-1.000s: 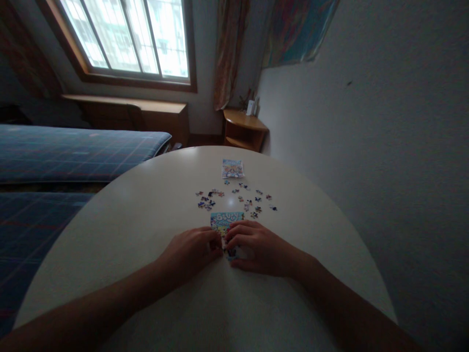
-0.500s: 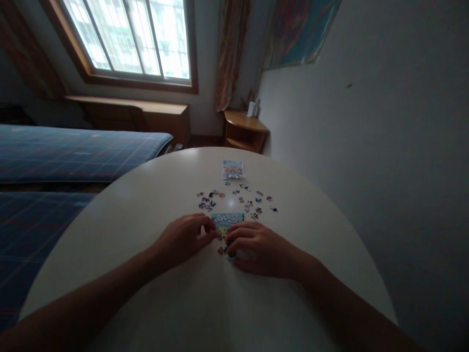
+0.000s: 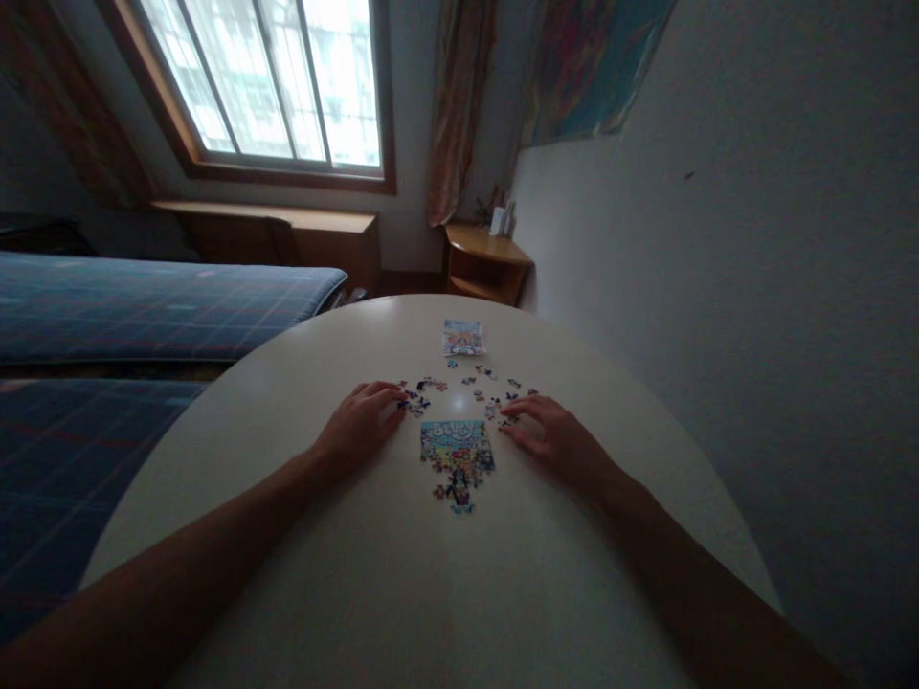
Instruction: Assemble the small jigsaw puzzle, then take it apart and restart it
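Note:
A partly joined jigsaw puzzle (image 3: 458, 450) lies between my hands, its upper edge straight and its lower part narrowing to a ragged strip. My left hand (image 3: 363, 421) rests open to its left, fingertips at a cluster of dark loose puzzle pieces (image 3: 416, 406). On the other side my right hand (image 3: 549, 435) is open too, fingers spread over loose pieces (image 3: 492, 411) to the right. Some pieces there are hidden under the fingers. More loose pieces (image 3: 480, 371) lie scattered beyond the joined part.
A small printed packet (image 3: 463, 338) lies on the white round table (image 3: 345, 574) behind the pieces. Past the table's left edge is a bed with a blue plaid mattress (image 3: 165, 297). A wooden corner cabinet (image 3: 488, 244) stands at the far side, beside the wall (image 3: 682, 287).
Both hands have left the joined puzzle and moved apart and away from me, to the loose pieces on either side. The puzzle is now uncovered. The view has shifted slightly.

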`<act>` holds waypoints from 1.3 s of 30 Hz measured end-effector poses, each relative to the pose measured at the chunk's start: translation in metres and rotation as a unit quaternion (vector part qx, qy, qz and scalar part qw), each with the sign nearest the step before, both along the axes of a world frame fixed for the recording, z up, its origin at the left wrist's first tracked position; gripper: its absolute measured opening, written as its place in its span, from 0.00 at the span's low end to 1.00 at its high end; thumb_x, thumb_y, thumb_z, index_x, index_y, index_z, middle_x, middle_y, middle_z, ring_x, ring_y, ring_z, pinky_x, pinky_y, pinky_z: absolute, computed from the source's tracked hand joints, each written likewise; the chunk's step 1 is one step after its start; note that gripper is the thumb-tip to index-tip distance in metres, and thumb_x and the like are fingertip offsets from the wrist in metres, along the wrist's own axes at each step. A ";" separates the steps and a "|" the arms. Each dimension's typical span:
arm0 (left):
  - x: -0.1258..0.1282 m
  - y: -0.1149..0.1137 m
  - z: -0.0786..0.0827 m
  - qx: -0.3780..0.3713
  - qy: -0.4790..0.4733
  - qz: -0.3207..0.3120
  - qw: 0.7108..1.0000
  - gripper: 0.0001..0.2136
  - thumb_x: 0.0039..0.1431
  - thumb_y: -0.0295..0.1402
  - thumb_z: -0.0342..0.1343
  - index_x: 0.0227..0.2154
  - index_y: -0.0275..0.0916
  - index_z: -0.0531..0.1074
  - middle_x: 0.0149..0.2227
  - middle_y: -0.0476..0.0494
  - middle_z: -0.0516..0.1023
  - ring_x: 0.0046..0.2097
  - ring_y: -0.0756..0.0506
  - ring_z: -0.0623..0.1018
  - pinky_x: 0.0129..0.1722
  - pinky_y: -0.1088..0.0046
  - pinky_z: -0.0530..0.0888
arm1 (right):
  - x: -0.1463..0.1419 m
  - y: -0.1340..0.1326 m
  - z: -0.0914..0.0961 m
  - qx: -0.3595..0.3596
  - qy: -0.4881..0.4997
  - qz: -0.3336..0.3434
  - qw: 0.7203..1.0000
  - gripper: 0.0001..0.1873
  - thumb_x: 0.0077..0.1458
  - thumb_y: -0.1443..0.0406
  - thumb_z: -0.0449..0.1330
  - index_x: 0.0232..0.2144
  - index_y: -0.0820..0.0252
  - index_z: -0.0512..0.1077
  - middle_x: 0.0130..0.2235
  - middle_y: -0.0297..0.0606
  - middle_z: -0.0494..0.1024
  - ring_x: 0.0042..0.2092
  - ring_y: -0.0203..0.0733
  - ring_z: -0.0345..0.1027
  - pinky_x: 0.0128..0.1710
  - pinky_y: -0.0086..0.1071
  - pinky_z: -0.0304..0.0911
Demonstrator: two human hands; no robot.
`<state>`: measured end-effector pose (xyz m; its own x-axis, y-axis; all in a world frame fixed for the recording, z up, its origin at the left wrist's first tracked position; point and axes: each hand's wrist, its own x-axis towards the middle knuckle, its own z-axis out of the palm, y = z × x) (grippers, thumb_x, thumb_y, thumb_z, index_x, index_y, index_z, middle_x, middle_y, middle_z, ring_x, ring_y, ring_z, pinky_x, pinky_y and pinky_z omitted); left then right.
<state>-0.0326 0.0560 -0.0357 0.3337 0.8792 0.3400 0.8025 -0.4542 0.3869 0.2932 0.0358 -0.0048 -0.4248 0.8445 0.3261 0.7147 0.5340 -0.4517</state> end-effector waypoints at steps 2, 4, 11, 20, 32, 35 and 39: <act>-0.001 0.000 0.001 -0.003 -0.002 0.003 1.000 0.15 0.65 0.39 0.49 0.47 0.40 0.75 0.53 0.41 0.76 0.55 0.40 0.72 0.60 0.58 0.67 | 0.014 0.011 -0.006 0.008 -0.014 -0.090 0.996 0.13 0.59 0.61 0.58 0.45 0.57 0.76 0.48 0.45 0.78 0.53 0.50 0.70 0.56 0.49 0.63; -0.002 0.000 0.001 -0.006 -0.001 0.010 1.000 0.15 0.65 0.39 0.49 0.48 0.39 0.75 0.53 0.41 0.75 0.56 0.40 0.71 0.61 0.57 0.66 | 0.031 0.022 -0.013 0.018 -0.034 -0.167 0.985 0.15 0.58 0.62 0.57 0.45 0.60 0.75 0.50 0.47 0.77 0.53 0.51 0.69 0.58 0.48 0.61; -0.004 0.000 0.000 -0.027 0.007 0.017 0.999 0.16 0.64 0.39 0.50 0.50 0.39 0.74 0.56 0.40 0.73 0.59 0.38 0.68 0.62 0.56 0.65 | 0.075 0.044 -0.044 0.041 -0.103 -0.314 0.943 0.26 0.58 0.56 0.53 0.52 0.67 0.71 0.57 0.55 0.71 0.60 0.56 0.63 0.62 0.47 0.56; -0.003 0.001 0.000 -0.026 -0.013 0.043 0.999 0.16 0.61 0.37 0.51 0.49 0.38 0.71 0.55 0.38 0.73 0.57 0.37 0.70 0.61 0.55 0.66 | 0.077 0.046 -0.054 0.026 -0.135 -0.309 0.941 0.27 0.61 0.54 0.49 0.54 0.66 0.71 0.57 0.55 0.72 0.60 0.56 0.63 0.63 0.47 0.56; -0.003 0.001 -0.002 -0.022 0.015 0.022 0.999 0.21 0.63 0.37 0.48 0.56 0.37 0.68 0.59 0.39 0.72 0.61 0.37 0.67 0.63 0.55 0.63 | 0.076 0.045 -0.054 0.030 -0.139 -0.319 0.937 0.26 0.60 0.55 0.49 0.53 0.64 0.72 0.57 0.54 0.72 0.60 0.55 0.64 0.62 0.48 0.57; -0.002 0.001 -0.001 -0.029 0.010 0.026 0.999 0.20 0.63 0.37 0.48 0.55 0.38 0.69 0.58 0.39 0.72 0.61 0.37 0.67 0.63 0.54 0.63 | 0.077 0.045 -0.054 0.032 -0.134 -0.315 0.939 0.26 0.60 0.54 0.50 0.53 0.64 0.72 0.57 0.54 0.72 0.60 0.55 0.64 0.62 0.48 0.57; -0.003 0.001 -0.002 -0.024 0.003 0.025 0.999 0.19 0.63 0.37 0.49 0.55 0.39 0.69 0.58 0.40 0.71 0.61 0.37 0.67 0.63 0.54 0.64 | 0.077 0.044 -0.053 0.032 -0.135 -0.316 0.939 0.26 0.60 0.55 0.50 0.53 0.64 0.72 0.57 0.54 0.73 0.60 0.56 0.64 0.62 0.48 0.57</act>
